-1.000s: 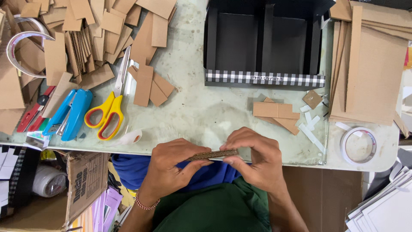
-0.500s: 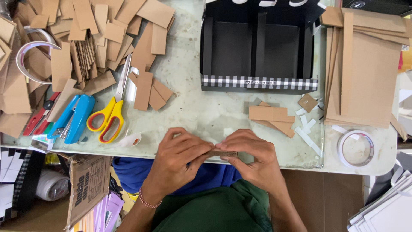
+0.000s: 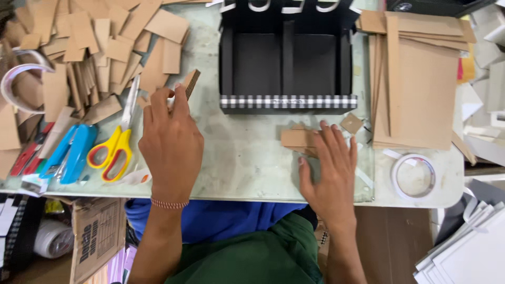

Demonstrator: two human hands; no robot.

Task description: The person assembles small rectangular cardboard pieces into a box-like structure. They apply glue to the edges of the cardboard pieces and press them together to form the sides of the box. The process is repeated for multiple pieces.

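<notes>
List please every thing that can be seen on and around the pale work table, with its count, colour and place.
Pale work table: one, greenish white, centre.
Black open box with checked front edge: one, table top centre.
Loose brown cardboard strips: many, top left heap.
Large brown cardboard sheets: one stack, right.
Yellow-handled scissors: one, left.
Blue stapler: one, far left.
White tape roll: one, right corner.
Small brown cardboard pieces: a few, under right fingertips.
Brown cardboard piece: one, held by left hand.
Left hand: raised, gripping.
Right hand: flat on table.
</notes>
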